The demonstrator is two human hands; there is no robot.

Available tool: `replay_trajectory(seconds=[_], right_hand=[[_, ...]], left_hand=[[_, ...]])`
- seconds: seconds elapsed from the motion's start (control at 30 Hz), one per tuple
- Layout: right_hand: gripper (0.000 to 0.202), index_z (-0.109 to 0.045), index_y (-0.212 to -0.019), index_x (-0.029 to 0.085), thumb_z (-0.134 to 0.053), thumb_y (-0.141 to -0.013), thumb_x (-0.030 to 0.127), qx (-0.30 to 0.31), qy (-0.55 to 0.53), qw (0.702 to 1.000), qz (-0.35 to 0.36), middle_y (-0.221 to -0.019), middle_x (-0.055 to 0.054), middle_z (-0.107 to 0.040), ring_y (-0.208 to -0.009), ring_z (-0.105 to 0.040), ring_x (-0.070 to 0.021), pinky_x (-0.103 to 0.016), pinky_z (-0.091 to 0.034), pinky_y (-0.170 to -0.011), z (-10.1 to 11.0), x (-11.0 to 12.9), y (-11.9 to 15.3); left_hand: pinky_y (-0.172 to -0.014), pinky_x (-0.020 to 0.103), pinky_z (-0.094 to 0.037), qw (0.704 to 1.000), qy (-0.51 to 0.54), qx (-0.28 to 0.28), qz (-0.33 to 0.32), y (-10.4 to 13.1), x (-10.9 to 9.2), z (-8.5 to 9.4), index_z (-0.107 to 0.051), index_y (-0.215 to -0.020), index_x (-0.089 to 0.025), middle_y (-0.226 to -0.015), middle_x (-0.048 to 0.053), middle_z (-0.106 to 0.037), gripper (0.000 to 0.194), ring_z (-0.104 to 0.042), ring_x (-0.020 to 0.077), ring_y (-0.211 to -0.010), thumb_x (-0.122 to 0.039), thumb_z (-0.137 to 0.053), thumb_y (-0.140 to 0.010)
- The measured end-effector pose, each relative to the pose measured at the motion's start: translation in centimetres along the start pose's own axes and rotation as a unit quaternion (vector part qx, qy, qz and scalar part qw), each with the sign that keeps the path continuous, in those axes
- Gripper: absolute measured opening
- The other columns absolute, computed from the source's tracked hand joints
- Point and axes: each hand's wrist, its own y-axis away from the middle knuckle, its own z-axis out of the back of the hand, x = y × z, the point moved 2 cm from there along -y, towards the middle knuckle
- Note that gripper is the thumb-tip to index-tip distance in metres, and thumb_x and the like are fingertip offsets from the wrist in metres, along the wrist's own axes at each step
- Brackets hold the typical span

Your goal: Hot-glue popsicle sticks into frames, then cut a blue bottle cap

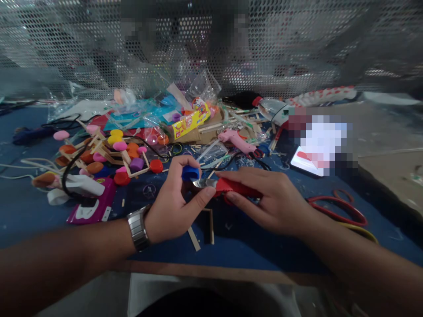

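Note:
My left hand (170,209), with a metal watch (139,230) on its wrist, grips a blue bottle cap (191,172) between curled fingers and thumb. My right hand (277,198) is wrapped around a red-handled cutter knife (226,186). Its silver blade (205,182) points left and reaches the lower edge of the cap, close to my left thumb. Much of the handle lies hidden under my right fingers. Just below the hands, a few thin wooden sticks (194,240) lie on the blue table (257,253).
Joined sticks with coloured caps (105,152) stand at left, near a purple packet (102,202). Behind my hands lie a pink glue gun (239,141), a yellow tube (193,123) and plastic wrappers. A lit phone (307,160), a bottle (272,110) and scissors (340,209) are at right.

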Motion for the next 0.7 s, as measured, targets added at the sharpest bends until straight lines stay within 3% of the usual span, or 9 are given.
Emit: replay_trajectory(seconds=[0.2,0.3,0.53,0.7], right_hand=[[0.033,-0.072,-0.122,0.008,-0.059,-0.099,0.028,-0.008,0.012,1.0,0.021,-0.097,-0.015,-0.081,-0.08,-0.078,-0.0232,-0.034,-0.063,-0.069,0.16,0.1,0.23],[0.032,-0.072,-0.121,0.008,-0.059,-0.098,0.026,-0.008,0.018,0.999,0.031,-0.09,-0.013,-0.079,-0.072,-0.074,-0.0208,-0.032,-0.06,-0.063,0.4,0.23,0.28],[0.031,-0.073,-0.119,0.008,-0.06,-0.097,0.024,0.007,0.002,0.998,0.055,-0.089,-0.013,-0.079,-0.071,-0.075,-0.0216,-0.033,-0.06,-0.059,0.71,0.58,0.45],[0.033,-0.074,-0.119,0.006,-0.059,-0.097,0.025,0.019,-0.013,0.998,0.06,-0.085,-0.013,-0.078,-0.065,-0.072,-0.0203,-0.033,-0.058,-0.054,0.71,0.56,0.55]], left_hand=[[-0.079,0.032,-0.045,0.992,-0.111,-0.002,-0.061,-0.48,0.02,0.52,-0.047,-0.103,-0.023,-0.098,0.002,-0.053,0.029,-0.054,0.0168,-0.086,-0.035,-0.072,-0.094],[-0.076,0.031,-0.044,0.983,-0.153,0.008,-0.105,-0.51,-0.19,0.52,-0.047,-0.097,-0.022,-0.09,0.0,-0.052,0.028,-0.052,0.0156,-0.082,-0.036,-0.071,-0.095],[-0.067,0.028,-0.043,0.984,-0.151,0.017,-0.091,-0.28,-0.61,0.45,-0.048,-0.092,-0.022,-0.083,-0.003,-0.052,0.045,-0.05,0.013,-0.071,-0.047,-0.084,-0.083],[-0.062,0.027,-0.041,0.98,-0.165,0.025,-0.111,-0.34,-0.8,0.45,-0.048,-0.087,-0.022,-0.078,-0.005,-0.051,0.045,-0.048,0.0116,-0.066,-0.049,-0.084,-0.083]])
